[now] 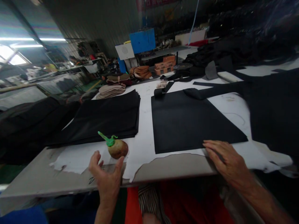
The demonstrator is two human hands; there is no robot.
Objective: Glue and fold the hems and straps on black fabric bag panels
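Observation:
My left hand (106, 174) is just in front of a squat, brownish squeeze bottle (118, 149) with a green spout. Its thumb and fingers are spread, with nothing held between them; whether the thumb touches the bottle I cannot tell. My right hand (225, 158) lies with its fingers stretched out at the near edge of a flat black sheet (182, 121), the fingertips on that edge. Left of this sheet, behind the bottle, is a stack of black sheets (107, 118) with uneven edges.
White torn-edged paper (146, 124) covers much of the grey table (175, 169). More black material (275, 109) lies at the right and a dark pile (28, 124) at the left. Farther back are folded bundles (112, 90), orange-brown boxes (165, 64) and a black strip roll (158, 92).

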